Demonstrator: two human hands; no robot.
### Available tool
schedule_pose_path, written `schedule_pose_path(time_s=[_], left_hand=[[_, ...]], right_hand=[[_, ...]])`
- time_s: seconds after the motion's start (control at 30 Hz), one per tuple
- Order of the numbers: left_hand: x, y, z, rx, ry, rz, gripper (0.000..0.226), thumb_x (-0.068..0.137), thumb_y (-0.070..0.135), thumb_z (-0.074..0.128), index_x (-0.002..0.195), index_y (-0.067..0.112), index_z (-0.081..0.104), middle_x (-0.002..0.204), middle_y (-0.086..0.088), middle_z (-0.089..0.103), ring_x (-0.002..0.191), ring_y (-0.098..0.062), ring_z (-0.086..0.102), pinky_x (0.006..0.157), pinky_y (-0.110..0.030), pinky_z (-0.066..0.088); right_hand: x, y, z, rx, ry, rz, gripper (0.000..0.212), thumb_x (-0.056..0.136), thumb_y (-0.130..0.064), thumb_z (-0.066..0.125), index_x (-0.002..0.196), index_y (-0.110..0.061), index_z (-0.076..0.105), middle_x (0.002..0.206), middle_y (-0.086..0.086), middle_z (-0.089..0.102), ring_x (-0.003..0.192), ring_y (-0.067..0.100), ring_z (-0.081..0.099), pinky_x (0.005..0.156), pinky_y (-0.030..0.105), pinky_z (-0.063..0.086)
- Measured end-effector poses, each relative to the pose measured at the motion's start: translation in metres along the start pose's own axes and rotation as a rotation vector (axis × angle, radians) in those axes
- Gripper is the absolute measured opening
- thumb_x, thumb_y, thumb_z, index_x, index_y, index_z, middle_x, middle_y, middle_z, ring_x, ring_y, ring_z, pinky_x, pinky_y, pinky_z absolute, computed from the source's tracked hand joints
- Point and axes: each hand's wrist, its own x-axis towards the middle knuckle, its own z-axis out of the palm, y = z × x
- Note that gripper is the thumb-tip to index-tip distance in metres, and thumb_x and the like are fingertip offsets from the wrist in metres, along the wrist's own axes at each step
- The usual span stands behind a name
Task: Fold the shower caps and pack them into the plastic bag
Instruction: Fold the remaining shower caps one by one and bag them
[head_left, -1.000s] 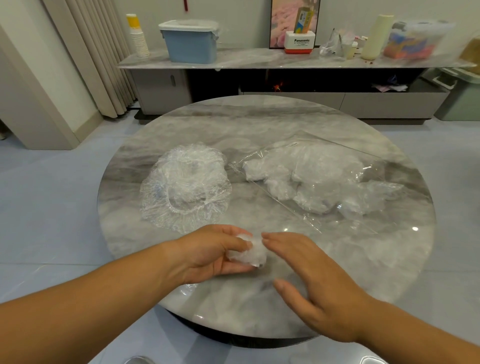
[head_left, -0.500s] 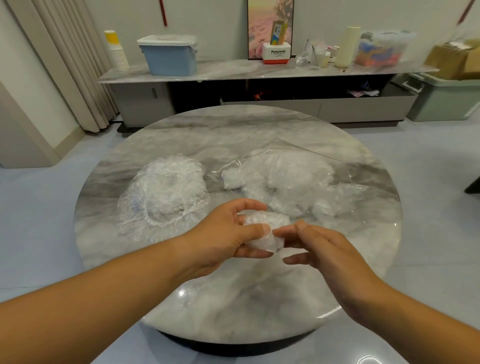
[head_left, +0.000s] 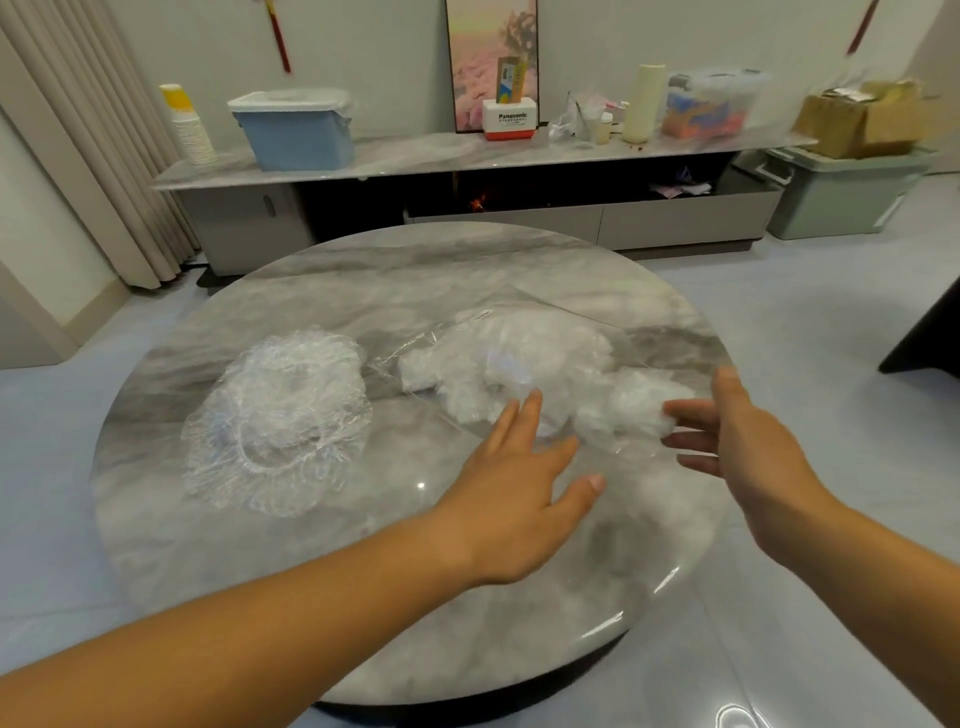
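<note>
At your right fingertips (head_left: 675, 411): folded cap (head_left: 628, 410), touching, by bag (head_left: 519, 358).
Right hand (head_left: 748, 457): fingers extended, thumb clear of cap.
Left hand (head_left: 519, 499): released, fingers spread, tips at bag edge.
Loose cap (head_left: 280, 415): on table (head_left: 363, 597), left of bag.

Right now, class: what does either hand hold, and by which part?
The left hand holds nothing. The fingers of the right hand touch a folded cap at its right edge; whether they grip it cannot be told.
</note>
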Motion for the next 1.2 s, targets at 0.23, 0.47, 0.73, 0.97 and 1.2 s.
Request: schedule_pose_path(time_s=[0.23, 0.47, 0.73, 0.97, 1.2], left_hand=[[-0.007, -0.013, 0.013, 0.061, 0.012, -0.069, 0.078, 0.101, 0.063, 0.028, 0.161, 0.025, -0.002, 0.165, 0.006, -0.025, 0.151, -0.012, -0.023, 0.124, -0.032, 0.0], [-0.015, -0.024, 0.01, -0.056, 0.089, -0.049, 0.053, 0.101, 0.055, 0.041, 0.143, 0.021, 0.04, 0.168, 0.006, -0.001, 0.153, -0.007, -0.002, 0.115, -0.021, 0.014], [-0.013, -0.035, 0.01, -0.038, 0.025, -0.083, 0.063, 0.1, 0.062, 0.034, 0.15, 0.025, 0.042, 0.162, 0.003, -0.032, 0.145, -0.009, -0.035, 0.123, -0.031, 0.0], [-0.019, -0.042, 0.015, -0.028, 0.002, -0.047, 0.08, 0.1, 0.063, 0.033, 0.161, 0.016, 0.011, 0.161, 0.007, -0.033, 0.147, -0.006, -0.031, 0.124, -0.028, -0.002], [-0.032, -0.048, 0.011, -0.106, -0.015, 0.046, 0.09, 0.098, 0.065, 0.038, 0.158, 0.027, -0.017, 0.158, 0.019, -0.035, 0.146, 0.003, -0.028, 0.124, -0.025, -0.002]], right_hand=[[0.0, 0.004, 0.03, -0.032, -0.234, -0.007, 0.074, 0.091, -0.077, 0.023, 0.095, -0.029, 0.079, 0.112, -0.004, 0.074, 0.114, 0.016, 0.065, 0.115, 0.043, 0.04], [-0.003, -0.001, 0.05, -0.184, -0.364, -0.085, 0.085, 0.078, -0.084, 0.015, 0.115, -0.034, 0.072, 0.117, -0.007, 0.07, 0.121, 0.01, 0.059, 0.103, 0.032, 0.032], [-0.004, -0.012, 0.065, -0.117, -0.408, -0.088, 0.078, 0.083, -0.078, 0.022, 0.116, -0.027, 0.071, 0.115, -0.007, 0.073, 0.103, 0.007, 0.07, 0.099, 0.038, 0.054], [-0.004, -0.019, 0.076, -0.03, -0.558, -0.051, 0.079, 0.081, -0.079, 0.031, 0.127, -0.026, 0.067, 0.127, -0.014, 0.068, 0.113, 0.001, 0.065, 0.101, 0.04, 0.053], [0.009, -0.025, 0.095, 0.069, -0.631, 0.027, 0.094, 0.074, -0.087, 0.035, 0.135, -0.021, 0.063, 0.138, -0.009, 0.061, 0.125, 0.005, 0.058, 0.106, 0.042, 0.049]])
